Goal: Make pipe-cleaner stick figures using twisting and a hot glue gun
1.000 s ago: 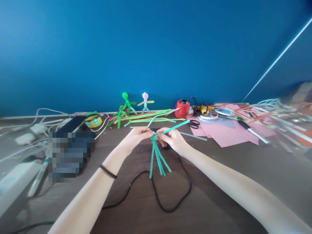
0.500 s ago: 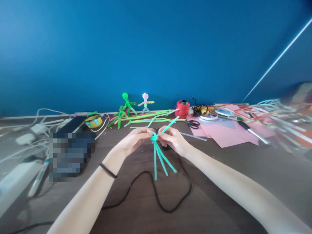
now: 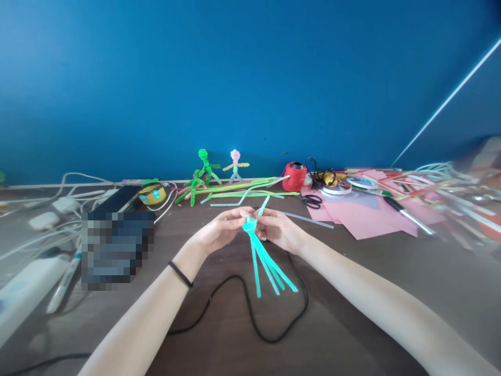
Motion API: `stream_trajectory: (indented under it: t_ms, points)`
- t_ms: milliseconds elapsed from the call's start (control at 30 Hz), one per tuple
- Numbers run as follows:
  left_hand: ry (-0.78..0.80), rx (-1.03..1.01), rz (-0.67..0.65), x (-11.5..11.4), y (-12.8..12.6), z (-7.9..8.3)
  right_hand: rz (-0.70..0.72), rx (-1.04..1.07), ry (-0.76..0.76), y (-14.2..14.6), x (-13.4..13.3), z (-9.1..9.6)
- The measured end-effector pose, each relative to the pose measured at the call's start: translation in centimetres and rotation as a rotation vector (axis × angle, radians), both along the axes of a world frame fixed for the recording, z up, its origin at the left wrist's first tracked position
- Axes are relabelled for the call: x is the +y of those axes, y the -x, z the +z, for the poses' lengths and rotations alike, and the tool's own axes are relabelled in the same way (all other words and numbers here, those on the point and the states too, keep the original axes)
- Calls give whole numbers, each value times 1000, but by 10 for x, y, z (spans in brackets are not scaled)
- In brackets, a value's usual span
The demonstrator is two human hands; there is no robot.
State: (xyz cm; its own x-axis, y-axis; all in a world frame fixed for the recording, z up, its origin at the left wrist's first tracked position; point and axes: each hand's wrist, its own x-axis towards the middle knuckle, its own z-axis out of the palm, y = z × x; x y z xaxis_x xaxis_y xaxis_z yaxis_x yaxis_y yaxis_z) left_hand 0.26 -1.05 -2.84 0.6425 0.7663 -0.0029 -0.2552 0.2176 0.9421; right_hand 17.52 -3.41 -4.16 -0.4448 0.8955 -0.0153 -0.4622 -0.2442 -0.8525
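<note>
Both hands meet above the middle of the brown table [image 3: 371,292]. My left hand [image 3: 221,230] pinches the top of a bundle of teal pipe cleaners [image 3: 268,263], whose loose ends fan down and to the right. My right hand [image 3: 279,230] grips the same bundle at its knotted top, where one teal end sticks up between the fingers. A black band sits on my left wrist.
A black cable [image 3: 250,313] loops on the table under the bundle. At the back stand a green pipe-cleaner figure [image 3: 203,169] and a pale one [image 3: 235,164], with loose pipe cleaners, a red spool [image 3: 294,176], scissors [image 3: 313,200] and pink paper [image 3: 368,216]. White cables and a power strip [image 3: 23,292] lie left.
The free teal end held by my right hand has swung from pointing right to nearly upright. The bundle's loose ends have swung rightward and the hands have shifted slightly.
</note>
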Motion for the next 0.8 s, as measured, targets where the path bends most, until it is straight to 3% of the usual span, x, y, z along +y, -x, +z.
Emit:
stream_trajectory:
  t_ms: [133, 467, 800]
  points:
    - [-17, 9, -12, 0, 0, -1, 8, -35, -1, 1, 0, 1]
    - [-51, 17, -107, -3, -1, 3, 61, -46, -180, 0, -3, 0]
    - [-62, -8, -116, -2, -1, 0, 67, -24, -149, 3, -8, 5]
